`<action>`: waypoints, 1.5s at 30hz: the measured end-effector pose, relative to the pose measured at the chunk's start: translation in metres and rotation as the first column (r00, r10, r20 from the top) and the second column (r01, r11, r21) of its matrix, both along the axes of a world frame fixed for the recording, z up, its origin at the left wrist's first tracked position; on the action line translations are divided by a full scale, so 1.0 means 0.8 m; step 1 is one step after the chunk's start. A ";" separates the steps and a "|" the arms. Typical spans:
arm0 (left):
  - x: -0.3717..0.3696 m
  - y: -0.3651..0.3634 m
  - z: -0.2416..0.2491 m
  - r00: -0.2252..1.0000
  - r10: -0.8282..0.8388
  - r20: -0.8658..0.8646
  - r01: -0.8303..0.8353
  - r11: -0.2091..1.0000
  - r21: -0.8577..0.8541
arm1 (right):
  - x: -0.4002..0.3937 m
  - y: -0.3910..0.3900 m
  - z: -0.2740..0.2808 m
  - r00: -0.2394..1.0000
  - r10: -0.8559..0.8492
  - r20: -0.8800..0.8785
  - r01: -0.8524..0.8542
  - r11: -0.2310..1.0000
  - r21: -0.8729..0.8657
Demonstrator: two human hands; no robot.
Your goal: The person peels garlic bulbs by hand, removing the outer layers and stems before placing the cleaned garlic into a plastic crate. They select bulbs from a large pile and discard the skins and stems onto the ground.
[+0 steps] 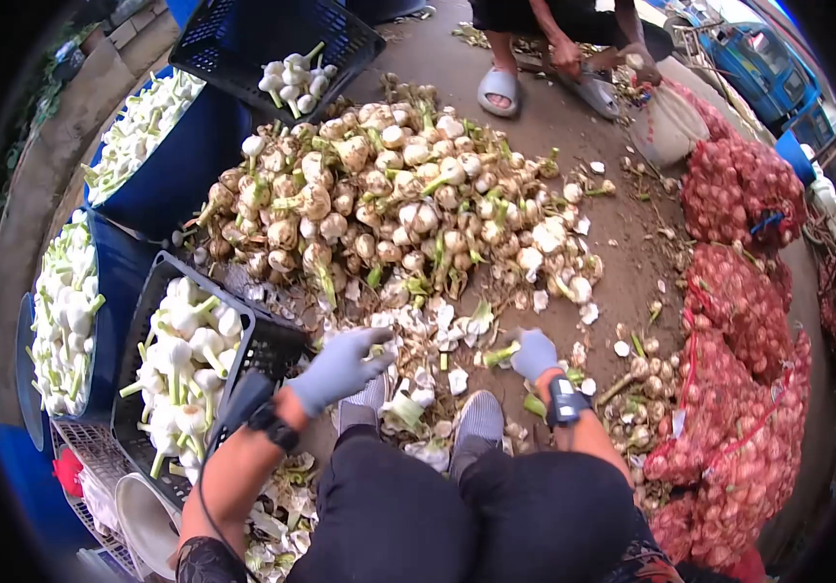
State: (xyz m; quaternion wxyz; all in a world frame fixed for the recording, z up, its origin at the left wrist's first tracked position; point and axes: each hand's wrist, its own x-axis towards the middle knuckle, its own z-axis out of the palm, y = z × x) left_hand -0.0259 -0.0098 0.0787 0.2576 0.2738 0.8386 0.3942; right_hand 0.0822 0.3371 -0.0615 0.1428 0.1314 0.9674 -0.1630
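Note:
My left hand (pixel 345 367), in a grey glove, is held above scattered peel with its fingers apart and nothing in them. My right hand (pixel 536 355), gloved too, is closed, and a cut green garlic stalk (pixel 502 355) sticks out at its left side. Whatever else lies inside that fist is hidden. In front of both hands rises a large heap of untrimmed garlic bulbs (pixel 369 194) with brown skins and stems. Beside my left forearm, a black crate (pixel 272 340) holds clean white garlic bulbs (pixel 185 355) with short stems.
Blue tubs (pixel 131 282) of white garlic line the left. Another black crate (pixel 345 49) tilts behind the heap, with a few bulbs. Red mesh sacks (pixel 739 321) of garlic are stacked on the right. Opposite me, another person's hands (pixel 566 56) work near a pale sack (pixel 669 126).

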 end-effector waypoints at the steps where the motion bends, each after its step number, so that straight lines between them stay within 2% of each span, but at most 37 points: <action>1: -0.006 0.019 -0.004 1.000 -0.016 -0.006 0.016 1.000 -0.002 | -0.005 0.000 -0.001 0.978 -0.126 -0.167 0.063 0.940 -0.336; 2: -0.009 0.042 -0.009 0.999 -0.039 0.000 0.039 0.999 -0.006 | -0.020 -0.019 0.039 0.930 -0.356 0.090 0.307 0.619 -0.723; 3: -0.009 0.063 -0.018 0.999 -0.029 -0.038 0.030 0.999 0.030 | -0.037 -0.046 0.083 0.802 -0.422 0.423 0.507 0.105 -0.856; 4: -0.008 0.082 -0.030 0.997 -0.026 -0.072 0.030 0.997 0.065 | -0.036 -0.062 0.083 0.920 -0.341 0.194 0.223 0.049 -0.974; 5: -0.008 0.100 -0.047 0.998 -0.020 -0.057 0.030 0.982 0.186 | -0.045 -0.083 0.077 0.945 -0.288 0.153 0.178 0.064 -0.982; 6: -0.013 0.113 -0.062 0.999 -0.005 -0.051 0.020 0.952 0.306 | -0.060 -0.101 0.112 0.952 -0.223 0.209 0.245 0.149 -0.958; 7: -0.019 0.116 -0.063 0.996 0.036 -0.084 -0.003 0.931 0.365 | -0.069 -0.109 0.106 0.967 -0.228 0.110 0.171 0.269 -0.948; 8: -0.025 0.108 -0.057 0.995 0.056 0.087 -0.082 0.941 0.329 | -0.078 -0.120 0.102 0.976 -0.218 0.012 0.096 0.380 -0.920; 10: -0.033 0.087 -0.060 0.999 0.019 -0.032 -0.012 0.977 0.211 | -0.097 -0.115 0.134 0.978 -0.133 0.159 0.205 0.512 -0.834; 11: -0.033 0.078 -0.059 0.996 -0.014 -0.084 0.033 0.974 0.224 | -0.106 -0.122 0.149 0.953 -0.151 0.261 0.301 0.515 -0.802; 12: -0.030 0.072 -0.057 0.997 -0.027 -0.069 0.036 0.989 0.141 | -0.106 -0.127 0.138 0.955 -0.133 0.266 0.296 0.508 -0.809; 14: -0.031 0.064 -0.055 0.988 -0.069 -0.137 0.083 0.992 0.097 | -0.111 -0.142 0.109 0.964 -0.133 0.231 0.266 0.434 -0.861; 15: -0.033 0.056 -0.050 0.995 -0.042 -0.086 0.046 0.998 0.043 | -0.112 -0.154 0.105 0.950 -0.205 0.236 0.299 0.371 -0.879; 16: -0.034 0.049 -0.043 0.999 -0.010 -0.032 0.010 1.000 -0.006 | -0.112 -0.156 0.087 0.911 -0.244 0.332 0.380 0.189 -0.905; 18: -0.037 0.033 -0.053 0.996 0.086 0.019 -0.088 0.990 0.108 | -0.109 -0.173 0.123 0.908 -0.200 0.367 0.411 0.263 -0.873; 22: -0.038 0.020 -0.061 0.994 0.101 -0.030 -0.094 0.980 0.177 | -0.099 -0.190 0.120 0.915 -0.229 0.333 0.380 0.209 -0.901; 24: -0.038 0.015 -0.078 0.930 0.141 0.340 -0.268 0.893 0.362 | -0.095 -0.192 0.120 0.926 -0.252 0.282 0.336 0.204 -0.919; 26: -0.030 0.011 -0.076 0.909 0.133 0.396 -0.306 0.857 0.415 | -0.098 -0.195 0.122 0.917 -0.248 0.312 0.360 0.177 -0.916; 27: -0.024 0.009 -0.075 0.721 0.117 0.683 -0.535 0.720 0.441 | -0.098 -0.200 0.120 0.941 -0.266 0.207 0.288 0.318 -0.903; 28: -0.018 0.011 -0.071 0.459 0.019 0.888 -0.736 0.568 0.369 | -0.096 -0.200 0.114 0.957 -0.271 0.100 0.219 0.456 -0.863; 29: -0.013 0.016 -0.068 0.419 -0.086 0.904 -0.783 0.469 0.408 | -0.097 -0.200 0.108 0.946 -0.066 -0.318 -0.135 0.809 -0.571; 30: -0.011 0.015 -0.078 0.377 -0.157 0.913 -0.803 0.436 0.406 | -0.097 -0.200 0.108 0.908 0.082 -0.411 -0.216 0.932 -0.292; 32: -0.009 0.011 -0.073 0.461 -0.107 0.881 -0.783 0.418 0.461 | -0.096 -0.203 0.099 0.899 0.067 -0.434 -0.205 0.937 -0.281; 33: -0.014 0.003 -0.077 0.454 -0.157 0.877 -0.771 0.425 0.475 | -0.097 -0.199 0.100 0.898 0.079 -0.433 -0.217 0.935 -0.279; 34: -0.012 0.008 -0.077 0.537 0.072 0.841 -0.711 0.575 0.405 | -0.100 -0.197 0.101 0.954 -0.097 -0.285 -0.109 0.770 -0.628; 35: -0.009 0.007 -0.079 0.682 0.121 0.721 -0.625 0.608 0.490 | -0.105 -0.203 0.099 0.979 -0.194 -0.067 0.032 0.469 -0.883; 36: -0.007 0.002 -0.081 0.803 0.170 0.571 -0.523 0.659 0.540 | -0.106 -0.202 0.100 0.977 -0.177 0.123 0.181 0.364 -0.914; 37: -0.003 0.006 -0.082 0.772 0.198 0.604 -0.573 0.627 0.528 | -0.107 -0.206 0.094 0.973 -0.195 0.122 0.191 0.391 -0.900; 38: -0.002 0.003 -0.076 0.741 0.218 0.635 -0.618 0.589 0.520 | -0.109 -0.205 0.081 0.900 -0.244 0.361 0.369 -0.015 -0.929; 39: -0.007 -0.010 -0.049 0.669 0.233 0.706 -0.643 0.658 0.391 | -0.107 -0.213 0.090 0.918 -0.292 0.269 0.320 0.139 -0.937; 40: -0.013 -0.018 -0.029 0.580 0.246 0.777 -0.652 0.712 0.262 | -0.106 -0.212 0.100 0.971 -0.185 0.149 0.201 0.304 -0.931; 41: -0.018 -0.021 -0.036 0.648 0.189 0.738 -0.574 0.757 0.311 | -0.098 -0.213 0.089 0.962 -0.203 0.181 0.225 0.219 -0.950; 42: -0.017 -0.027 -0.081 0.814 0.281 0.509 -0.512 0.761 0.398 | -0.091 -0.214 0.081 0.951 -0.224 0.214 0.249 0.139 -0.959; 43: -0.020 -0.017 -0.105 0.795 0.471 0.383 -0.594 0.733 0.332 | -0.089 -0.217 0.086 0.953 -0.214 0.214 0.247 0.141 -0.959; 44: -0.025 -0.011 -0.106 0.738 0.632 0.236 -0.674 0.684 0.280 | -0.087 -0.221 0.098 0.960 -0.202 0.194 0.216 0.093 -0.972; 45: -0.023 -0.010 -0.106 0.735 0.636 0.236 -0.678 0.679 0.282 | -0.087 -0.226 0.106 0.965 -0.194 0.175 0.186 0.042 -0.982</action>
